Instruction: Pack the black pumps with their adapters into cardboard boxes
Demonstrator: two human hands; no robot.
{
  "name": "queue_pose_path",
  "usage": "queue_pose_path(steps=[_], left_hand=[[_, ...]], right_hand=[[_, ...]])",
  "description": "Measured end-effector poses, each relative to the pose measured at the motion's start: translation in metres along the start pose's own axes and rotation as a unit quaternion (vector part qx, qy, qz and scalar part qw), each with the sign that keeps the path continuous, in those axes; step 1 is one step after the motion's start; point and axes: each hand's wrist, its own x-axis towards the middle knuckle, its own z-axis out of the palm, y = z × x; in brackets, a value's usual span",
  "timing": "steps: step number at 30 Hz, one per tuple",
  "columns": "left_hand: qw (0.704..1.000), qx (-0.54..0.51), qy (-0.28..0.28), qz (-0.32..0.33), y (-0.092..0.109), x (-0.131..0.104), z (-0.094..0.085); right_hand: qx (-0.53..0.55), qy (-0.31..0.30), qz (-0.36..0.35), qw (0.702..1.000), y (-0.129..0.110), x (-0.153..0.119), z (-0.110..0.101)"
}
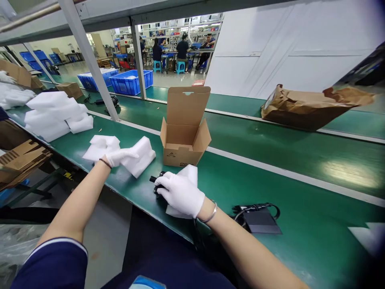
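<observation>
Pointing left, black part [154,179]; long axis partly hidden.

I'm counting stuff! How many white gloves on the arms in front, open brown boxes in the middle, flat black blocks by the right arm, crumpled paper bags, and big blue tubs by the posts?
White gloves: 2
Open brown box: 1
Flat black block: 1
Crumpled paper bag: 1
Blue tubs: 2
Total: 7
</observation>
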Motion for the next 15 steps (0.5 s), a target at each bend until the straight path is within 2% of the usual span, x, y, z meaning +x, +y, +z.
queue_pose_path(steps=[1, 2, 4, 6, 10, 13, 15], left_hand=[[0.999, 0.009, -0.026, -0.028, -0.015, -0.007, 0.006], [0.999, 0.001, -0.048, -0.024, -0.031, -0.017, 0.014], [0.994, -0.032, -0.101, 0.009, -0.059, -0.039, 0.027], [0.989, -0.071, -0.120, 0.052, -0.077, -0.054, 0.036], [0.990, -0.101, -0.092, 0.036, -0.082, -0.052, 0.038], [0.985, -0.090, -0.148, 0.018, -0.077, -0.047, 0.045], [0.979, -0.125, -0.156, 0.049, -0.080, -0.049, 0.060]], right_hand=[[-0.013, -0.004, 0.003, 1.000, -0.002, 0.004, 0.001], [-0.026, -0.010, -0.001, 1.000, -0.005, 0.008, 0.002], [-0.044, -0.027, -0.018, 0.998, -0.012, 0.020, 0.005], [-0.049, -0.058, -0.029, 0.997, -0.018, 0.032, 0.006], [-0.042, -0.106, -0.034, 0.993, -0.019, 0.042, 0.003], [-0.030, -0.093, -0.112, 0.989, -0.007, 0.026, -0.002], [-0.018, -0.078, -0.135, 0.988, 0.000, 0.013, -0.002]])
